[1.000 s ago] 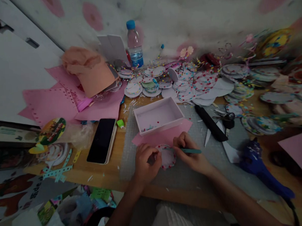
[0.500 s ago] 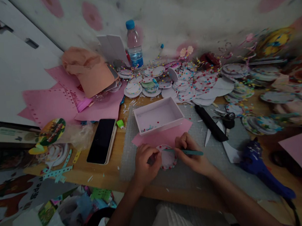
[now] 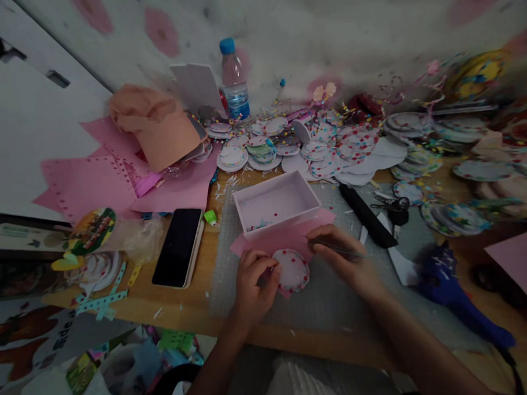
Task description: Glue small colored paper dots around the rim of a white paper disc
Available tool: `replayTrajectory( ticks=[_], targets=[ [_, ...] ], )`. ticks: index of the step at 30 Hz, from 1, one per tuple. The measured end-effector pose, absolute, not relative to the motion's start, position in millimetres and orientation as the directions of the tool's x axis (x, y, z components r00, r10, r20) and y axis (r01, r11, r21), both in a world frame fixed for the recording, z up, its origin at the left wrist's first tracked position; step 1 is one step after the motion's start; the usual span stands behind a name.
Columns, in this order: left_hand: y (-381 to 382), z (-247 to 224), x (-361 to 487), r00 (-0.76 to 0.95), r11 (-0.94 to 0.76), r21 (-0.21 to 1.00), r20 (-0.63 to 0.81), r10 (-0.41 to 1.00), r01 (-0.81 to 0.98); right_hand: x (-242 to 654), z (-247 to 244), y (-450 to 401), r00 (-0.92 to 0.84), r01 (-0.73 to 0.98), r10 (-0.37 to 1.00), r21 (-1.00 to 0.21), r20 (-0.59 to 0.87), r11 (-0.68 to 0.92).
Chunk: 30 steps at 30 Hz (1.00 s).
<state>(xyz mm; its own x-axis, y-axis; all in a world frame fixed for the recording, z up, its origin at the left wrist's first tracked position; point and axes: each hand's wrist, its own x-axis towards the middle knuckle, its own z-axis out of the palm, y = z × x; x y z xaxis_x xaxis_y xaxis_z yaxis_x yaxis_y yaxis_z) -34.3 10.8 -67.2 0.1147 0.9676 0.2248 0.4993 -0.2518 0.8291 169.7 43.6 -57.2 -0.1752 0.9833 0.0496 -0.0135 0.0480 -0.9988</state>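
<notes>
A round white disc (image 3: 293, 271) with small red pieces round its rim lies over pink paper (image 3: 283, 237) on the mat. My left hand (image 3: 256, 285) pinches the disc's left edge between thumb and fingers. To the right of the disc, my right hand (image 3: 342, 261) is closed on a thin tool (image 3: 342, 250), blurred by motion, its tip hard to make out. Just behind both hands stands an open white box (image 3: 278, 202) with a few tiny red and blue pieces inside.
A phone (image 3: 178, 248) lies at the left. On the right are a black-handled cutter (image 3: 367, 216), keys (image 3: 395, 206) and a blue glue gun (image 3: 460, 299). Decorated discs (image 3: 323, 157) and a water bottle (image 3: 234, 82) stand along the back.
My right hand has moved slightly right, away from the disc, with the tool turning in it. More of the disc shows. My left hand has barely moved.
</notes>
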Motion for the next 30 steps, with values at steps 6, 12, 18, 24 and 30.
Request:
replayTrajectory(
  ticks=[6, 12, 18, 24, 30],
  targets=[
    [10.8, -67.7, -34.2, 0.121, -0.243, 0.828, 0.21, 0.97, 0.505, 172.2, -47.6, 42.3, -0.284, 0.153, 0.954, -0.978, 0.092, 0.14],
    [11.1, -68.2, -33.4, 0.124, -0.256, 0.822, 0.225, 0.967, 0.509, 174.3, -46.1, 44.2, -0.325, 0.221, 0.931, -0.945, 0.163, 0.242],
    [11.6, -67.6, -33.2, 0.122, -0.26, 0.824, 0.23, 0.966, 0.504, 174.1, -50.6, 43.6, -0.37, 0.226, 0.91, -0.932, 0.186, 0.282],
    [11.4, -68.2, -33.3, 0.115, -0.249, 0.829, 0.221, 0.968, 0.501, 174.3, -51.1, 43.3, -0.392, 0.254, 0.901, -0.92, 0.184, 0.299],
    [10.9, -68.4, -33.9, 0.121, -0.247, 0.829, 0.216, 0.969, 0.501, 173.8, -52.5, 42.5, -0.398, 0.243, 0.894, -0.915, 0.207, 0.321]
  ],
)
